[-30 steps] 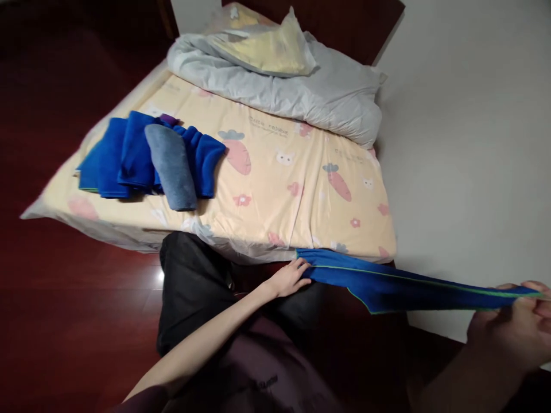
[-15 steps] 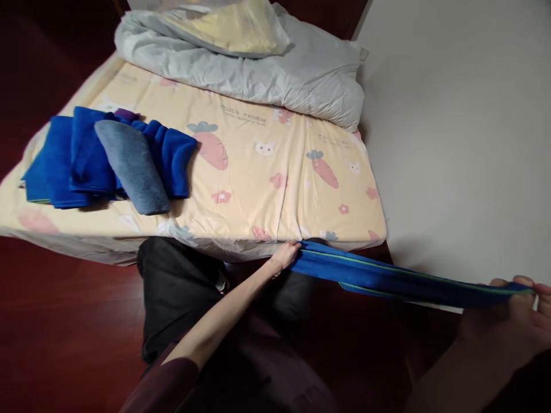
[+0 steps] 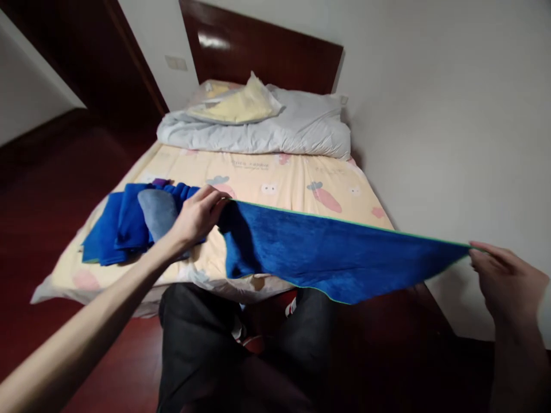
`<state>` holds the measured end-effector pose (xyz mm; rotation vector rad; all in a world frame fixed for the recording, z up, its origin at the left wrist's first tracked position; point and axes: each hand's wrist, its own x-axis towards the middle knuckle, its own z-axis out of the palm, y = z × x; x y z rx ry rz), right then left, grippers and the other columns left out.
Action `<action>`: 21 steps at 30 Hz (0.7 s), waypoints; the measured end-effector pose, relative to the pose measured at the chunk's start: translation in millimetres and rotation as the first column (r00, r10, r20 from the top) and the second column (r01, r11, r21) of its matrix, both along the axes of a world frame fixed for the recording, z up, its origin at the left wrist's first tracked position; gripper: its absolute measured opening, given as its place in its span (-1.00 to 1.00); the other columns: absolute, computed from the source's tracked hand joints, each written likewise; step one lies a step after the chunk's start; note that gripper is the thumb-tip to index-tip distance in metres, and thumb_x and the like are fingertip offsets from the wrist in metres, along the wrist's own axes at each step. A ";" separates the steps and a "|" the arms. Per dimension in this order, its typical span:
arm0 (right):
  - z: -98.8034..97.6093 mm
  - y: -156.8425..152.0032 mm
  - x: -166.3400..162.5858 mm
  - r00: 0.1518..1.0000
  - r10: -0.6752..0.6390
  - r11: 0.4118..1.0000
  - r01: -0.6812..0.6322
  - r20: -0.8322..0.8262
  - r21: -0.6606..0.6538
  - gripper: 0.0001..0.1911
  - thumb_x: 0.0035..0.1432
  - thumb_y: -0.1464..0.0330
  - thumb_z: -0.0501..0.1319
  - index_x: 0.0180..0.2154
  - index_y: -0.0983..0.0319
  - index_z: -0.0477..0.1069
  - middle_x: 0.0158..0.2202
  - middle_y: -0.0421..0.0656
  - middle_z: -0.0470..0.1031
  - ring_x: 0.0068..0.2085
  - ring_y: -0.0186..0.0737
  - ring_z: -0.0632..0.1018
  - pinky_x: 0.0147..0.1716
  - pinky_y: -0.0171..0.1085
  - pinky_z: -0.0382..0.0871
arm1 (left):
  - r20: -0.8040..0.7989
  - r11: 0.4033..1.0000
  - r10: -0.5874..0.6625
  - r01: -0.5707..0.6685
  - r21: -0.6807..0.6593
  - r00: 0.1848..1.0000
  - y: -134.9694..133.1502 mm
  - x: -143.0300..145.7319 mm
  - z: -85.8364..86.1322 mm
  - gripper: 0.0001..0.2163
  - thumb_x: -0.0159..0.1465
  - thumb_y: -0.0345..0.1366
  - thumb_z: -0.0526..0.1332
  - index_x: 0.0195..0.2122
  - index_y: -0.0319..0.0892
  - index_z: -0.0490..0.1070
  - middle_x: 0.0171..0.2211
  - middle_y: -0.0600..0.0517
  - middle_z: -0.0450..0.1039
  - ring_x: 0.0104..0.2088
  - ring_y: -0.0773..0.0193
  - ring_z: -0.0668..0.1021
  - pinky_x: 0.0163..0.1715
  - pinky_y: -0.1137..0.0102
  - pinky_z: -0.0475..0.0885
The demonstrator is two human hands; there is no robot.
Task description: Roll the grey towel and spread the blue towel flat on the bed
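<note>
Two hands (image 3: 198, 215) (image 3: 505, 284), one spread blue towel (image 3: 327, 255), one grey towel (image 3: 158, 211), one duvet (image 3: 275, 129).

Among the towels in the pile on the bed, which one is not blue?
The rolled grey towel, lying on top of the folded blue towels.

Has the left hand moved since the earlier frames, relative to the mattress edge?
Yes. The left hand has risen from below the near edge of the mattress to above it, beside the pile of towels, gripping the blue towel.
</note>
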<state>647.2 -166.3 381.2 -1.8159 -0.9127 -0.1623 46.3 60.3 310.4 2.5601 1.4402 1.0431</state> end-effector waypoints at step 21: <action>-135.6 227.6 -0.8 0.871 0.412 0.869 -0.287 -0.268 0.404 -0.65 -0.10 0.18 0.41 -0.29 0.28 0.56 -0.27 0.00 0.64 -0.23 -0.06 0.67 -0.05 -0.11 0.59 | -0.276 0.962 0.054 0.024 0.273 0.960 77.3 -30.9 10.8 -0.69 0.42 -0.38 0.04 -0.02 -0.15 0.57 -0.08 -0.13 0.56 -0.06 0.06 0.53 -0.08 0.24 0.39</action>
